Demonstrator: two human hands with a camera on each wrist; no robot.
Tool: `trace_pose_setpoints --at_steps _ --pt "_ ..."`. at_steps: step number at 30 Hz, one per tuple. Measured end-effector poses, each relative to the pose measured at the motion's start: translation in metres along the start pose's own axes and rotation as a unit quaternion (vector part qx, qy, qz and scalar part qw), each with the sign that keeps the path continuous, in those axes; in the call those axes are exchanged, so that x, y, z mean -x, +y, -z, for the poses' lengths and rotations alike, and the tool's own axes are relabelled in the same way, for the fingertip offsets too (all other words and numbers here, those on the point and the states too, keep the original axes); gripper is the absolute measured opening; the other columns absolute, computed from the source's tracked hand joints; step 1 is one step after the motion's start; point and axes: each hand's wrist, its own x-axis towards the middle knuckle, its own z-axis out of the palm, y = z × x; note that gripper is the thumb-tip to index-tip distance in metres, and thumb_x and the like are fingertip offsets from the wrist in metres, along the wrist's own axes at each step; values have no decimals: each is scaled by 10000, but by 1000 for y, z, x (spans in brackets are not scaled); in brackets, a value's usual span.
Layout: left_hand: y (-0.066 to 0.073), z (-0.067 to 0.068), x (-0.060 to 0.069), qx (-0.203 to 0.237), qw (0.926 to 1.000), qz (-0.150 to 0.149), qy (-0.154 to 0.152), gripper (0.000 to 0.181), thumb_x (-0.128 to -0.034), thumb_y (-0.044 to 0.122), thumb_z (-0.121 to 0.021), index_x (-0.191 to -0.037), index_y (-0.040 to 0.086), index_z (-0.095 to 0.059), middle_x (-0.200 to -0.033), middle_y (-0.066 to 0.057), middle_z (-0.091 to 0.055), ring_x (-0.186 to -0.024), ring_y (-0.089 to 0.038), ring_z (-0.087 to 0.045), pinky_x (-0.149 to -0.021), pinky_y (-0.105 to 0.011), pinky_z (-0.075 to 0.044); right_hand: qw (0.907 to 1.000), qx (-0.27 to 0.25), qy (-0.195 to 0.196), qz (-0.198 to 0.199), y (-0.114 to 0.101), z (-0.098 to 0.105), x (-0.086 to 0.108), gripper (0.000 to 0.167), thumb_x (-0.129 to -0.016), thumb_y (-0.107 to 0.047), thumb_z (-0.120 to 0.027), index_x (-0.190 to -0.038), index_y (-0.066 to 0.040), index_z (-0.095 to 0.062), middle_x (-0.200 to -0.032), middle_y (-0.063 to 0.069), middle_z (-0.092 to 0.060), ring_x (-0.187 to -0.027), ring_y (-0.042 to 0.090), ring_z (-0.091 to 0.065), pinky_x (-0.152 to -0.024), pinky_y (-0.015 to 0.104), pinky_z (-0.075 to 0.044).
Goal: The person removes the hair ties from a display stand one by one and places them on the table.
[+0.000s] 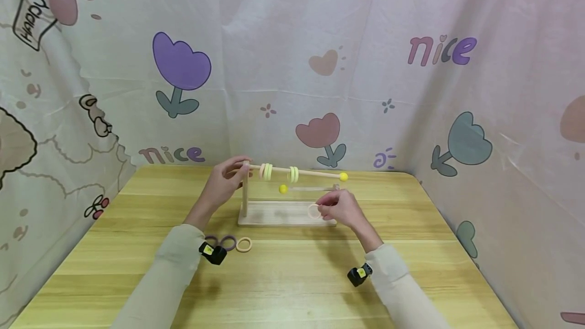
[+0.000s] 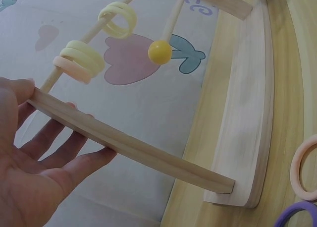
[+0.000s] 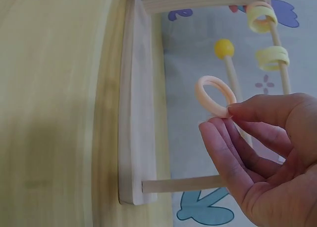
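My left hand holds the top of the left post of a wooden stand, thumb and fingers on either side of it. Between right thumb and fingertips, my right hand pinches a peach ring, in front of the lower rod and apart from it. That rod ends in a yellow ball pointing left. On the upper rod, tipped by another yellow ball, hang pale yellow rings beside a peach one, and a separate pale yellow group.
The stand's flat base lies on the wooden table. By the left wrist are purple rings and a peach ring. A patterned curtain hangs behind the table.
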Motion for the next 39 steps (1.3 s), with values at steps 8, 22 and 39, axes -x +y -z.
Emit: trace_pose_setpoints --at_steps 8,22,39 --pt "-1 0 0 -114 9999 -120 16 427 -1071 366 -557 -1397 95 -604 -1312 -258 -639 -1224 -410 -652 -1028 -524 -548 9999 58 -134 67 -2 -9 0 92 -889 34 -732 -969 40 -778 -844 144 -733 -672 189 -703 -719 467 -648" --pt "-5 0 -2 -188 9995 -256 60 391 -1074 345 -555 -1366 95 -627 -1272 -242 -670 -1178 -388 -664 -1013 -386 -576 9994 -88 -326 88 -4 -23 0 90 -897 27 -724 -968 50 -775 -846 153 -742 -649 143 -681 -638 315 -635" --pt "-5 0 -2 -291 9993 -207 115 419 -1066 351 -569 -1381 79 -623 -1286 -170 -601 -1195 -302 -581 -863 -191 -559 9978 -187 -582 251 -5 -47 -2 86 -892 50 -707 -951 62 -767 -817 158 -740 -629 152 -691 -658 378 -642"
